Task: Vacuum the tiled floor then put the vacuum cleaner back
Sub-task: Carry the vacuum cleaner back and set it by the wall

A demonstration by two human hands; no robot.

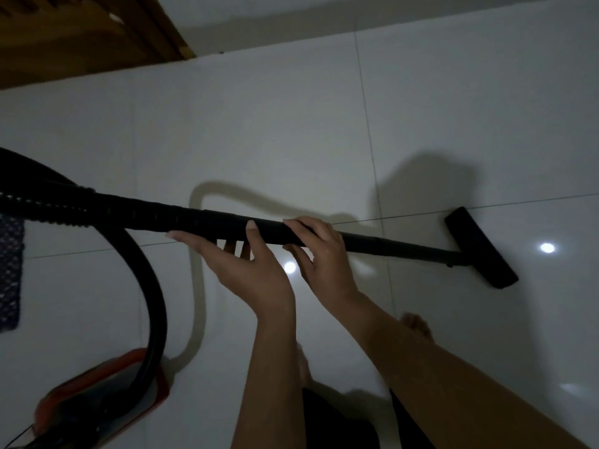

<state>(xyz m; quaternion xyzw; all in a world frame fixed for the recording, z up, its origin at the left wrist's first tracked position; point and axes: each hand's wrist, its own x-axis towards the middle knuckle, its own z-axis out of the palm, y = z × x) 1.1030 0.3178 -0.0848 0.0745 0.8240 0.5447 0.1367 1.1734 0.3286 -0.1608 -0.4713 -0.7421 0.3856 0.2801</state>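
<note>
A black vacuum wand [389, 244] runs across the view from left to right and ends in a flat black floor head [479, 247] resting on the white tiled floor [259, 131]. My left hand [246, 267] cups the wand from below with the thumb over the top. Just to its right, my right hand [321, 251] wraps around the wand. A black ribbed hose [152, 303] curves from the wand's left end down to the red vacuum body [103, 393] at the lower left.
A brown wooden door or cabinet [81, 34] stands at the top left against the wall. A dark patterned mat [9, 273] lies at the left edge. My bare feet [418, 325] show below the arms. Open tiles stretch beyond the floor head.
</note>
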